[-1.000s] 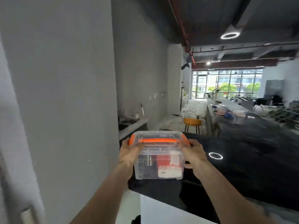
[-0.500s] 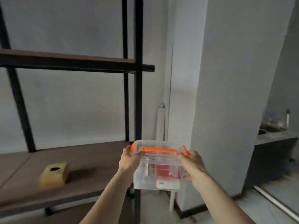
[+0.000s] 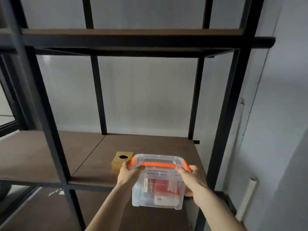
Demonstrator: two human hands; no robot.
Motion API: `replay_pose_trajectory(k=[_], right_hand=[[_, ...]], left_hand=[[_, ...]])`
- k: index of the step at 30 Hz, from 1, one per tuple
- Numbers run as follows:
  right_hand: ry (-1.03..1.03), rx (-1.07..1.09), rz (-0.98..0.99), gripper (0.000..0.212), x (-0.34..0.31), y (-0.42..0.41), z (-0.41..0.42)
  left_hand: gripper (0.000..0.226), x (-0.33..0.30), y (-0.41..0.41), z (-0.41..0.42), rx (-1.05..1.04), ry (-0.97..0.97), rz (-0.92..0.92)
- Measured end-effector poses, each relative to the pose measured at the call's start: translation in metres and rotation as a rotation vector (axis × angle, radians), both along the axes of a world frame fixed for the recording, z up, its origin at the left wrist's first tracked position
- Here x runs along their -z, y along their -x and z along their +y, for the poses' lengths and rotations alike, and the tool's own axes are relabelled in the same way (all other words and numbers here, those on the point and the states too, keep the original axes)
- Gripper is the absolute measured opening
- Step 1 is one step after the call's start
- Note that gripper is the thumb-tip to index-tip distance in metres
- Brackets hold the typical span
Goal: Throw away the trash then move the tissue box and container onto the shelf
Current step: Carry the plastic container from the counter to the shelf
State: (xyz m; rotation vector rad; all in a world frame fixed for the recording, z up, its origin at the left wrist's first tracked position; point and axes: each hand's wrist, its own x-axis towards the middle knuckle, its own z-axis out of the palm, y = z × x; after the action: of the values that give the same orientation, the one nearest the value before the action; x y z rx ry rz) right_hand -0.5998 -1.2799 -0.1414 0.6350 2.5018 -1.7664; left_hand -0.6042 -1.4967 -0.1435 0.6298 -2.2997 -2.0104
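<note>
A clear plastic container (image 3: 158,190) with orange lid clips and red and white items inside is held in the air in front of the shelf's front edge. My left hand (image 3: 128,175) grips its left side and my right hand (image 3: 193,180) grips its right side. A yellow-brown tissue box (image 3: 121,161) with a round hole on top stands on the brown middle shelf board (image 3: 150,147), just left of and behind the container. The shelf unit has a black metal frame (image 3: 230,114).
An upper shelf board (image 3: 133,32) runs overhead. Black uprights stand at left (image 3: 41,105) and right of the bay. A lower board (image 3: 50,214) lies below. A grey wall is behind and a white tube (image 3: 248,197) leans at the right.
The view has swung left and closer to the shelf. The container, still in both hands, now hangs near the middle board next to the tissue box.
</note>
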Motion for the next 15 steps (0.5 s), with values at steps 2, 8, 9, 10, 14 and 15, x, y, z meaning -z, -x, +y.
replay_pose_trajectory(k=[2,8,9,10,14,15], right_hand=[[-0.024,0.009,-0.011,0.04,0.012,0.037,-0.002],[0.037,0.003,-0.104,0.046,0.04,0.151,-0.003],[0.051,0.007,-0.11,0.046,0.046,0.168,-0.002],[0.059,0.013,-0.111,0.045,0.051,0.183,-0.002],[0.061,0.045,-0.134,0.048,0.078,0.229,-0.008],[0.064,0.047,-0.142,0.052,0.088,0.239,-0.009]], left_hand=[[0.081,0.006,0.032,0.0,0.001,-0.002,-0.013],[0.077,0.025,0.146,-0.001,0.019,0.09,-0.09],[0.069,0.029,0.164,-0.001,0.021,0.1,-0.104],[0.061,0.033,0.18,-0.001,0.034,0.1,-0.113],[0.059,0.061,0.23,-0.009,0.058,0.151,-0.158],[0.053,0.068,0.24,-0.011,0.057,0.163,-0.163]])
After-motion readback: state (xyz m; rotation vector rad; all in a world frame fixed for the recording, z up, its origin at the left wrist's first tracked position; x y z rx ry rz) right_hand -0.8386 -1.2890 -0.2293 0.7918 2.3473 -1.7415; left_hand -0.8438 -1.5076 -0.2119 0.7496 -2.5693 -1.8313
